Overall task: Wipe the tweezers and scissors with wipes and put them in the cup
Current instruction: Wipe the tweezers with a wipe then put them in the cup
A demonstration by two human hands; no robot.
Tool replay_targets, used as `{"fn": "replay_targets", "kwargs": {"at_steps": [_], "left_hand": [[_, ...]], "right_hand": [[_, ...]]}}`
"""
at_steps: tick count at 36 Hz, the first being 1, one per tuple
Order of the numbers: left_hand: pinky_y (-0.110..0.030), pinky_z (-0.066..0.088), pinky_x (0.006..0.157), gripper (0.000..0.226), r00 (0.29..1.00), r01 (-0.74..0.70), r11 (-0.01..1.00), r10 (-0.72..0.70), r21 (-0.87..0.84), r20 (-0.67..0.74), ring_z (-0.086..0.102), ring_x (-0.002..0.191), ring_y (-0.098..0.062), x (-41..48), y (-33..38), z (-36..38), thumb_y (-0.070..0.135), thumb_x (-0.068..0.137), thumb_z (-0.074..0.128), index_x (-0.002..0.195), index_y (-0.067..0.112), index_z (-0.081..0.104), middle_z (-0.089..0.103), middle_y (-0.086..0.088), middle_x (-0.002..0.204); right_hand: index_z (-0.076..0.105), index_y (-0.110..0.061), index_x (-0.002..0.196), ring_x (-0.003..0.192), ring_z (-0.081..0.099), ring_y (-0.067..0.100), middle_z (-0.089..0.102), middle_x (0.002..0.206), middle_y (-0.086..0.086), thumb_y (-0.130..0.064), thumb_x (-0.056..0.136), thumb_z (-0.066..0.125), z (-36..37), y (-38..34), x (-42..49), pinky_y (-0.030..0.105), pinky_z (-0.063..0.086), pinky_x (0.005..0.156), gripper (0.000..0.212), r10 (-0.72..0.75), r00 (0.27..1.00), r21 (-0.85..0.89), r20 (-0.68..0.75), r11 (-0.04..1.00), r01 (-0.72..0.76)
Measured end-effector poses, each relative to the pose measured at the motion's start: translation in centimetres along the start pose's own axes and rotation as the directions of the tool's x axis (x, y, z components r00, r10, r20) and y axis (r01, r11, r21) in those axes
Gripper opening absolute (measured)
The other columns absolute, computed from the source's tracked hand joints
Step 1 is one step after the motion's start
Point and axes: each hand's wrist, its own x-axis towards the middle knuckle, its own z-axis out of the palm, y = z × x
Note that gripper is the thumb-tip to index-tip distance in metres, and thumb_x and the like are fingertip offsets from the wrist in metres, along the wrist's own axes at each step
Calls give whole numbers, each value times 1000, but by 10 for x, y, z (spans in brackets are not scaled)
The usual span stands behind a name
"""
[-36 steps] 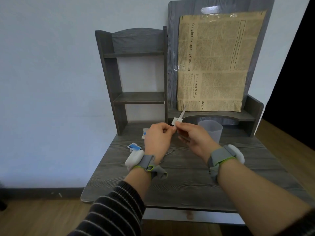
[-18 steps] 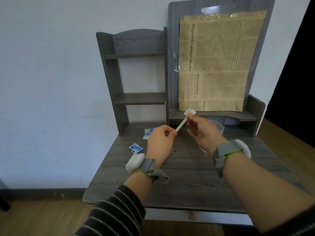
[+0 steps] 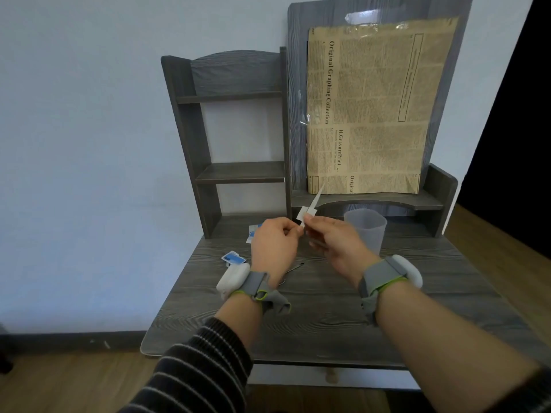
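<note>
matt grey wood-grain desk (image 3: 328, 317), translucent frosted plastic cup (image 3: 366, 231), yellowed paper newsprint sheet (image 3: 372, 114), glossy wrappers (image 3: 233, 258)

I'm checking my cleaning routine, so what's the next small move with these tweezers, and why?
Probably slide the small white wipe, pinched in the right hand, up toward the tip of the slim metal tweezers held by the left hand. The wipe sits low near the fingers, and the upper length is bare.

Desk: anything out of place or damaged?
Nothing damaged or spilled. Two opened blue wipe packets lie loose on the desk, and the scissors sit half hidden behind the left hand. The cup stands upright.
</note>
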Motion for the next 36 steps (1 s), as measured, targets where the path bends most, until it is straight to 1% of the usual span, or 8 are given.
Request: {"fn": "replay_targets", "kwargs": {"at_steps": [3,7,12,16,21,25,32,36], "left_hand": [[-13,31,54,18,1000,-6,1000,6,4,16,46,59,-1,0,-1,0,24,90,57,90,13,71,57,7,72],[-20,38,60,16,998,-5,1000,6,-8,69,50,64,-5,-2,1,1,23,89,57,89,15,70,60,5,74],[-15,35,55,14,990,14,1000,-12,-16,144,48,58,-3,-5,1,1,23,89,58,89,16,70,54,13,65],[-15,35,54,13,984,27,999,-19,-40,176,48,59,-3,-7,3,1,22,89,58,89,16,70,56,11,66],[-16,35,54,11,975,35,996,-16,-82,220,48,60,-4,-6,4,1,22,89,59,86,19,69,58,9,69],[-16,36,52,10,978,83,981,-46,-176,205,47,57,-5,-6,5,2,21,88,60,83,19,68,57,7,65],[-25,46,59,18,973,225,867,-175,-445,151,50,57,-11,-5,12,5,14,87,60,70,19,65,58,1,62],[-27,46,60,17,975,221,853,-181,-473,128,49,56,-11,-4,16,6,13,87,60,71,17,65,59,-1,63]], "right_hand": [[62,-15,73,72,51,9,58,72,-1,-17,85,63,-1,-1,0,24,40,66,13,-1,1000,-9,0,1000,1],[62,-15,76,73,51,10,58,73,-1,-17,85,63,-5,-4,-1,24,41,68,10,-1,1000,23,-22,1000,1],[61,-15,77,74,53,8,59,76,-2,-15,86,62,-14,-14,1,27,44,76,10,12,995,94,-102,996,-2],[60,-16,75,70,52,8,59,75,-2,-14,86,62,-20,-21,3,25,43,72,12,4,989,114,-149,993,14],[61,-16,78,71,53,7,60,77,-3,-15,86,62,-28,-28,4,25,44,74,9,4,982,135,-189,991,22],[62,-15,81,74,54,8,62,79,-2,-15,85,64,-33,-31,2,28,45,81,5,10,978,151,-210,988,22],[63,-16,83,74,54,8,62,78,-2,-19,84,66,-29,-37,-1,24,46,72,5,-28,984,140,-174,989,53],[63,-17,79,71,55,9,63,75,-3,-20,82,68,-20,-33,-2,22,46,67,7,-12,991,115,-135,993,28]]}}
